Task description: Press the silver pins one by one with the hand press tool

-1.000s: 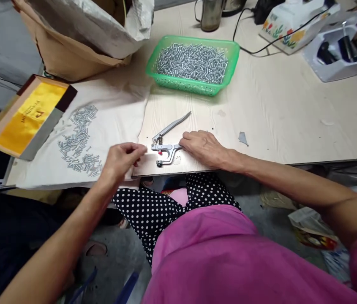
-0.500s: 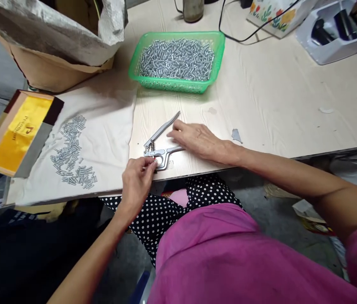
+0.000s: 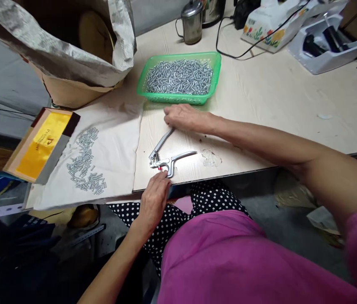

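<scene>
A pair of grey snap pliers (image 3: 165, 162) lies on the table with its handles spread, a coil spring and a small red piece showing near the jaws. My left hand (image 3: 156, 194) is at the table's front edge, its fingers pressed together on the lower frame of the pliers; the thumb is mostly hidden. Over the end of the upper handle is my right hand (image 3: 186, 117), just in front of the green basket (image 3: 178, 99). Its fingers are curled, and their tips are out of sight. Small silver spring-like pieces (image 3: 178, 76) fill the basket.
More small metal pieces (image 3: 85, 162) lie on a white cloth (image 3: 118, 147) at the left. Beside them are a yellow-lined box (image 3: 43, 143) and a large open sack (image 3: 80, 90). A lidded mug (image 3: 192, 25), a black cable (image 3: 225, 54) and a white holder (image 3: 314, 63) stand farther back.
My right hand has moved away from the lower handle, up toward the basket. My left hand has slid from the jaws to the lower frame. The view has shifted slightly.
</scene>
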`<state>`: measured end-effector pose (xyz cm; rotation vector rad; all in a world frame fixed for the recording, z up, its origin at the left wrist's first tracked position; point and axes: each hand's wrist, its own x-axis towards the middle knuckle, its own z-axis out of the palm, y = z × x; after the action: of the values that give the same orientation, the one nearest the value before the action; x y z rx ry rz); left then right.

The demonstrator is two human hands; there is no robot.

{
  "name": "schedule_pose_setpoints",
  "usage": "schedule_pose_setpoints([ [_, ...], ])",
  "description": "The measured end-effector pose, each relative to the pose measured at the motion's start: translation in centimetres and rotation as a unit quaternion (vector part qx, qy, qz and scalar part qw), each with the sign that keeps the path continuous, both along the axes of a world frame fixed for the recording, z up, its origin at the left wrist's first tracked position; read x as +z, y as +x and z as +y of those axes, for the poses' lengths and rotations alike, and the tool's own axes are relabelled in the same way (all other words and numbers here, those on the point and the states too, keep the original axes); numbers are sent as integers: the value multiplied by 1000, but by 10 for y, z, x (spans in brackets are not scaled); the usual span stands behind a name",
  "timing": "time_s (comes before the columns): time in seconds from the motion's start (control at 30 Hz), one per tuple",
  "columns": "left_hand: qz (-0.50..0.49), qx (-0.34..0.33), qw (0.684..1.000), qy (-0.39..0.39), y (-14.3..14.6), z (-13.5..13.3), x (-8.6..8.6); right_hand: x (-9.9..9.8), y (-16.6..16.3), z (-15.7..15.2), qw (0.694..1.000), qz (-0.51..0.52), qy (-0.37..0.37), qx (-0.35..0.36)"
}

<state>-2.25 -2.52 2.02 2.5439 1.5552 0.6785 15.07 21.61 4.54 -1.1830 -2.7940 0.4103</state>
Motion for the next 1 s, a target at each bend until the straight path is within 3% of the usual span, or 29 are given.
schedule_pose_setpoints([
  [0.1,2,36,999,13,11,-6,-5,0,6,-16,992,-22,30,119],
  [0.17,5,53,998,37,20,-9,-11,-4,8,-22,986,-41,48,156],
  [0.3,-4,38,998,54,29,-10,-17,-7,7,-16,983,-47,55,168],
  [0.47,-118,53,991,-45,24,-7,1,1,4,-17,986,-54,55,148],
  [0.57,-240,168,948,-122,15,-3,16,2,12,-39,994,-4,56,94],
  [0.7,-369,340,833,-233,0,10,25,-6,31,-82,994,66,24,88],
  [0.8,-404,367,774,-321,-6,21,26,-18,42,-108,994,65,16,91],
  [1.0,-375,356,752,-409,-8,37,28,-31,41,-123,997,42,38,57],
])
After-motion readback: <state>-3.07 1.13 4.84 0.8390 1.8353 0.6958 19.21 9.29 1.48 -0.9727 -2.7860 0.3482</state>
